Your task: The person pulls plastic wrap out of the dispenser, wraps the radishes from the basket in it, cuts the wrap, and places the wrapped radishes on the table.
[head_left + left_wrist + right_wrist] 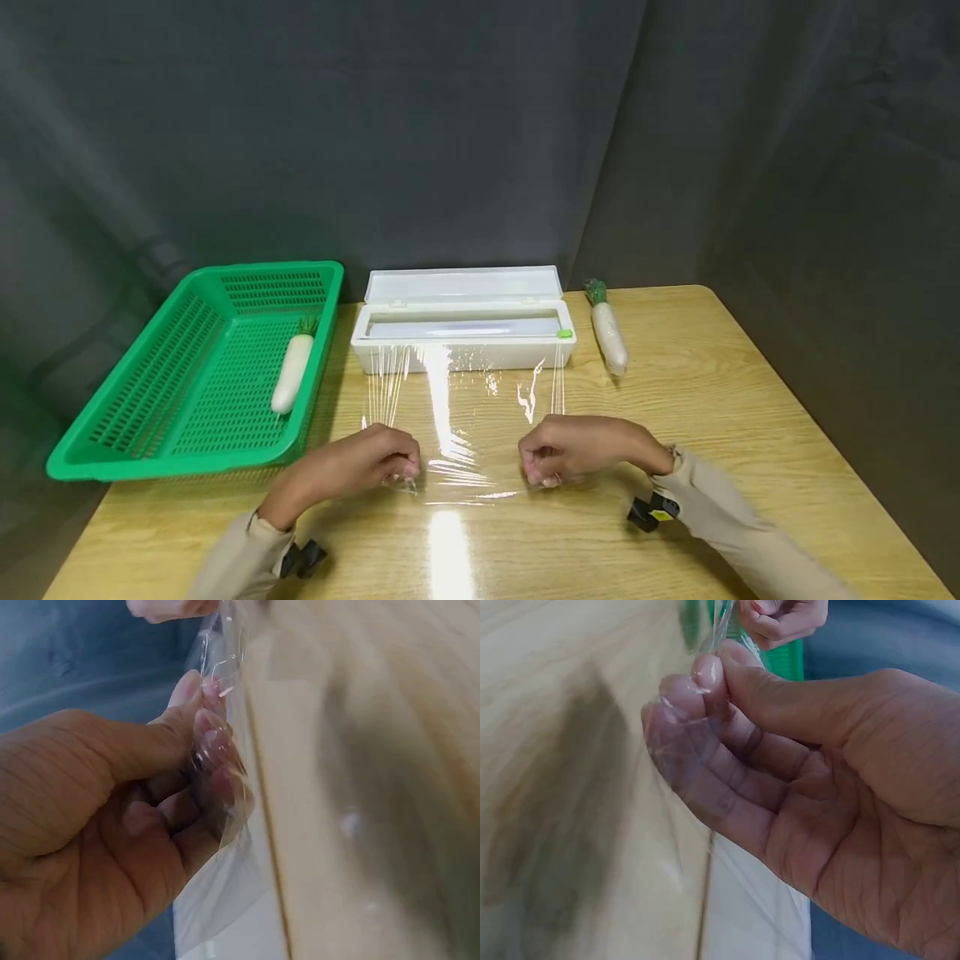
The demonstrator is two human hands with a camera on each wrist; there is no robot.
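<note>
A clear sheet of plastic wrap stretches from the white dispenser box toward the near side of the table. My left hand pinches its near left edge between thumb and fingers; the left wrist view shows the film over the fingertips. At the near right edge, my right hand pinches the same sheet, with film draped across its curled fingers. The box's lid stands raised at the back, and a roll lies inside. A small green slider sits at the box's right front.
On the left stands a green basket with a white radish in it. Another white radish, apparently wrapped in film, lies right of the box. A dark curtain hangs behind the wooden table.
</note>
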